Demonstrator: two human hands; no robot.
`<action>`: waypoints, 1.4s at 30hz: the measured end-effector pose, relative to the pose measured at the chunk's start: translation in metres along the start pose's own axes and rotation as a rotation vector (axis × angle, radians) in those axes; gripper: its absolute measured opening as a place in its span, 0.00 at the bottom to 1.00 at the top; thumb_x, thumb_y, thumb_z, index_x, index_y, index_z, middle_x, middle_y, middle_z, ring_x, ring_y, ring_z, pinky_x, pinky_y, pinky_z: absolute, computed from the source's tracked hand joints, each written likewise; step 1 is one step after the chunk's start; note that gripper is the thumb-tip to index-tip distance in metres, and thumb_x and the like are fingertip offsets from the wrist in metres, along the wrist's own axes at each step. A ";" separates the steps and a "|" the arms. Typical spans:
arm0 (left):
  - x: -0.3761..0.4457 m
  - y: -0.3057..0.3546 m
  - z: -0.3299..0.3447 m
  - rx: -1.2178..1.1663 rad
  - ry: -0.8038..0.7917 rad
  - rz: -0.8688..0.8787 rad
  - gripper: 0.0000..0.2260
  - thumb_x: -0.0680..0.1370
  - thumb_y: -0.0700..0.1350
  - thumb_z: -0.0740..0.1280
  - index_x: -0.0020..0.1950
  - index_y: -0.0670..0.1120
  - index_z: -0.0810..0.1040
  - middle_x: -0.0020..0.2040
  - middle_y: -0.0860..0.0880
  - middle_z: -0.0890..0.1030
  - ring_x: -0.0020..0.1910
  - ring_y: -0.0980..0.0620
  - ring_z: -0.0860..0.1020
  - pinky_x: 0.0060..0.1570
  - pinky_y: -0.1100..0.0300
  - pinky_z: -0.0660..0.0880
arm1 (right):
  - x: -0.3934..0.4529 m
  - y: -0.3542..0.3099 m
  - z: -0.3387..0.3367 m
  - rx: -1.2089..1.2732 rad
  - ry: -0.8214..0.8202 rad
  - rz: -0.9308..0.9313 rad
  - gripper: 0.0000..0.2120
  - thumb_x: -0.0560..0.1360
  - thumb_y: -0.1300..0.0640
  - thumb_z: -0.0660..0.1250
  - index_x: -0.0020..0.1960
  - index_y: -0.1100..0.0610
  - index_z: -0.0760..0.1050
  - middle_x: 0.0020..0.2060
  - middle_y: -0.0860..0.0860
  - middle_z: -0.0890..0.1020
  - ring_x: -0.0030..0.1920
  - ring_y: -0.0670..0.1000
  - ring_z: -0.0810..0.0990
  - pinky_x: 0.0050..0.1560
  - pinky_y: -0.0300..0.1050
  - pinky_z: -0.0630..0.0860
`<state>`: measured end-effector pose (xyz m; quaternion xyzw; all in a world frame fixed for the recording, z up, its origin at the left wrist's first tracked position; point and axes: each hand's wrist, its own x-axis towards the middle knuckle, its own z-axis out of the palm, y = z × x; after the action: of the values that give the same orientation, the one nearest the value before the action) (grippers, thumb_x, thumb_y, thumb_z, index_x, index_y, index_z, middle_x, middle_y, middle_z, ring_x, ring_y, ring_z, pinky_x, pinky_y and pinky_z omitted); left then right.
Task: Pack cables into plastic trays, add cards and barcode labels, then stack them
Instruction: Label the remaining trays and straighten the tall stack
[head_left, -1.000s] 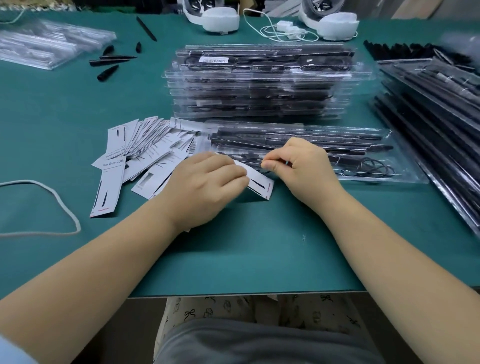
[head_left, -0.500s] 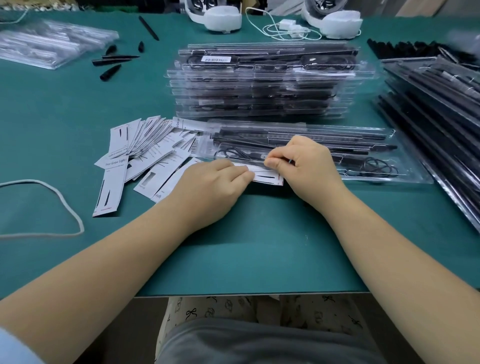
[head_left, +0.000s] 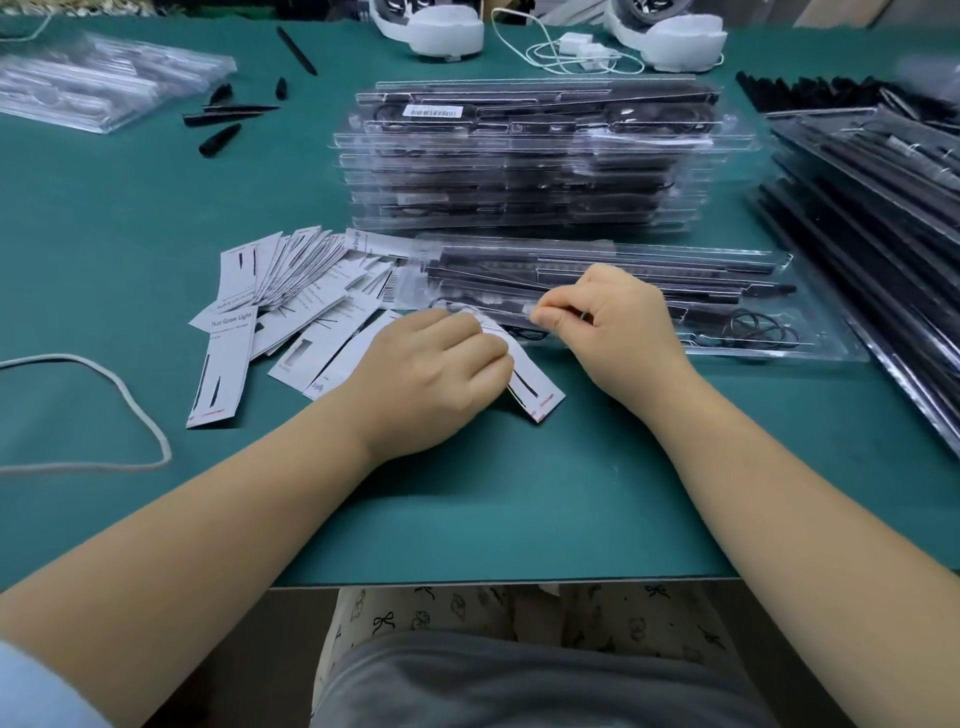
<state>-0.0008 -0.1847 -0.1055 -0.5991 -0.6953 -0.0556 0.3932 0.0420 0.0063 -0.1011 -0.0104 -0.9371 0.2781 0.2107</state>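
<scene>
Left hand (head_left: 431, 374) grips a card (head_left: 535, 392), right hand (head_left: 602, 317) pinches its top edge. I'd slide it flat into the open tray (head_left: 810, 348) without creasing it.

Left hand (head_left: 431, 374) on card (head_left: 530, 387), right hand (head_left: 608, 317) over tray (head_left: 810, 338).

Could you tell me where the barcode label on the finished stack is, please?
In the head view, the barcode label sits on top of the tray stack, toward its left end, beyond both hands.

Bare mat (head_left: 519, 499) — tray stack (head_left: 519, 171) behind
</scene>
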 end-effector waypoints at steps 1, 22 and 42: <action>0.001 0.001 0.000 -0.003 -0.006 0.004 0.06 0.68 0.31 0.69 0.34 0.41 0.80 0.33 0.47 0.80 0.29 0.47 0.76 0.27 0.56 0.72 | 0.000 0.000 0.000 0.005 0.011 0.003 0.06 0.75 0.55 0.67 0.46 0.54 0.83 0.32 0.43 0.67 0.39 0.47 0.68 0.39 0.37 0.59; 0.000 0.007 -0.005 -0.225 -0.003 0.042 0.04 0.73 0.33 0.68 0.40 0.35 0.82 0.40 0.42 0.83 0.38 0.44 0.82 0.29 0.54 0.77 | 0.003 0.001 0.000 -0.024 -0.047 0.012 0.08 0.77 0.52 0.66 0.48 0.52 0.83 0.33 0.42 0.69 0.40 0.46 0.68 0.37 0.32 0.59; 0.005 0.003 0.003 -0.004 -0.067 -0.146 0.09 0.71 0.30 0.62 0.37 0.38 0.81 0.37 0.44 0.82 0.31 0.46 0.77 0.25 0.57 0.72 | 0.006 -0.005 -0.003 0.027 -0.029 0.028 0.08 0.75 0.55 0.66 0.44 0.55 0.83 0.28 0.44 0.71 0.36 0.47 0.69 0.36 0.41 0.60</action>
<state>0.0006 -0.1786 -0.1058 -0.5492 -0.7498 -0.0651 0.3634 0.0388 0.0047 -0.0937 -0.0167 -0.9360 0.2939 0.1932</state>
